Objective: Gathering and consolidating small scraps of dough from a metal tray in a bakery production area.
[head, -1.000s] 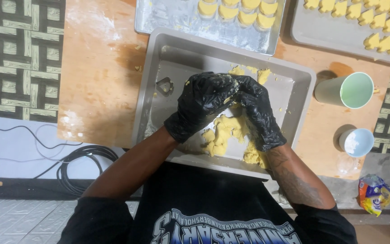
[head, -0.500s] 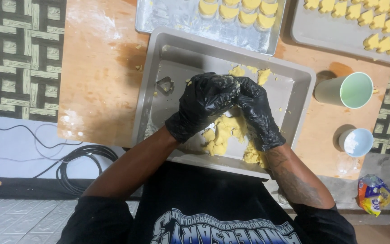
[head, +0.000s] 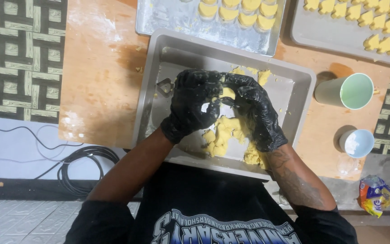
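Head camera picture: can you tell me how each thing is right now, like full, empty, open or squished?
left hand: black-gloved, closed around dough.
right hand: black-gloved, pressing the same dough.
yellow dough: crumbly, partly clumped.
grey tray: holds the dough.
metal cookie cutter: lying in the tray, unused.
green cup: tipped on its side.
small blue cup: upright, white inside.
baking trays: lined with cut pieces.

The gloved left hand (head: 194,105) and right hand (head: 253,113) cover most of the dough (head: 225,132) between them. Two trays of cut pieces (head: 244,11) run off the top edge.
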